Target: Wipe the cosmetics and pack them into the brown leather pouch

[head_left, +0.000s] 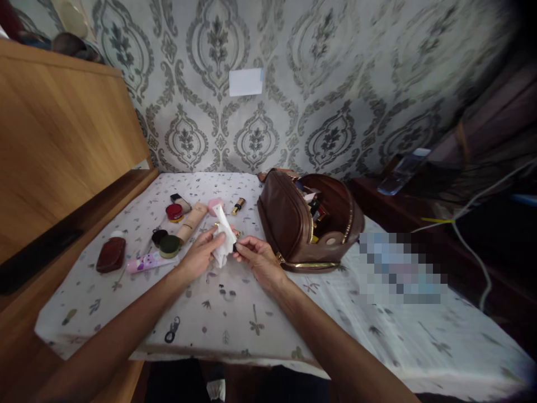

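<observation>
My left hand (203, 254) is closed on a crumpled white tissue (224, 243) above the middle of the patterned cloth. My right hand (260, 261) pinches a small dark item (235, 247) against the tissue's right side; most of that item is hidden. Left of my hands lie a beige tube (192, 223), a dark green round container (169, 246), a red round jar (174, 212) and a purple-pink tube (149, 262). Behind the tissue are a pink item (215, 206) and a black and gold tube (239, 206). An open brown bag (285, 218) stands right of my hands.
A dark red case (111, 254) lies at the cloth's left side, beside a wooden cabinet (71, 112). Something blurred out (403, 271) lies at the right. Farther right are a clear bottle (403, 171) and a white cable (482, 268). A patterned wall rises behind.
</observation>
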A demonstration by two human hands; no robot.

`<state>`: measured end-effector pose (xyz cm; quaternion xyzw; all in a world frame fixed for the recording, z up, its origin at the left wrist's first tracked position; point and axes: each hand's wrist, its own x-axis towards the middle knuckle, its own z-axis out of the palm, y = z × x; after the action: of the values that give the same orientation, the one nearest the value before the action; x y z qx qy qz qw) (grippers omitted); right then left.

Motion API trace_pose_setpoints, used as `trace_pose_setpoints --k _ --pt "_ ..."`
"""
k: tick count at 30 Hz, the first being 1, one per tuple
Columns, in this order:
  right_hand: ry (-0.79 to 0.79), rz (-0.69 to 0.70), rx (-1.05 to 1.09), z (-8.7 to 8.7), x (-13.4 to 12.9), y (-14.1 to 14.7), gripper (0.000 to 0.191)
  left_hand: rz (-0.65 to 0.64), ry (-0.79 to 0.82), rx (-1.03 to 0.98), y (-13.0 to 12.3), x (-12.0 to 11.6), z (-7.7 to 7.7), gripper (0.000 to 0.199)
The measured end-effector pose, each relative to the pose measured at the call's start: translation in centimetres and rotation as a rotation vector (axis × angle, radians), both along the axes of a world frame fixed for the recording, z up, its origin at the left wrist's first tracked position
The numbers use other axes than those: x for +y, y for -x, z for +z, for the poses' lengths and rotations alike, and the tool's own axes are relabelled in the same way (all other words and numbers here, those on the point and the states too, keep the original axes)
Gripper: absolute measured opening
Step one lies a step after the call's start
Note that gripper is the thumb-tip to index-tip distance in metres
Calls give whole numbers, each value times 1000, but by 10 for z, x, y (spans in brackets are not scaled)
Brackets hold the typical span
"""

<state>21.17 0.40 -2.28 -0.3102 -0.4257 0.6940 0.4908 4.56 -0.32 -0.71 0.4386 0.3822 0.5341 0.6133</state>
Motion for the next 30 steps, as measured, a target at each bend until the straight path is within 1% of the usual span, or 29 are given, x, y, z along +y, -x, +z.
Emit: trace_pose_setpoints --k 2,5,8,11,12,14,16,18,20,22,27,30 --pt "-46 3 -13 -1 0 1 41 -66 5 11 -5 -6 2 50" --pt "-109 -3 -112 -6 0 3 41 -93 -7 53 -6 -9 2 49" --pt "-192 -42 -324 -7 -2 3 39 -69 -67 142 -2 -8 -1 44" --pt "-350 -177 -528 1 -7 -1 28 -11 -181 299 2 -7 0 40" --pt "-402 -225 -548 5 -8 -3 25 0 -225 365 3 -8 1 40" --pt "-471 -290 -513 12 -10 -6 28 -20 -308 497 3 -10 4 40" --pt "-496 -312 -447 18 -9 -8 31 -86 -350 600 2 -12 6 40" --pt "-480 -309 -392 21 -7 -9 31 -148 -338 642 0 -14 8 41" --pt "-420 -287 -335 25 -6 -11 36 -159 -295 618 0 -15 9 44" --pt "-363 -273 -275 32 -8 -13 39 -135 -242 545 1 -14 9 46" --pt "-352 -296 -201 51 -22 -21 38 -89 -65 215 3 -13 9 50" --pt "-321 -308 -181 54 -32 -26 36 -77 16 116 -3 -17 9 51"
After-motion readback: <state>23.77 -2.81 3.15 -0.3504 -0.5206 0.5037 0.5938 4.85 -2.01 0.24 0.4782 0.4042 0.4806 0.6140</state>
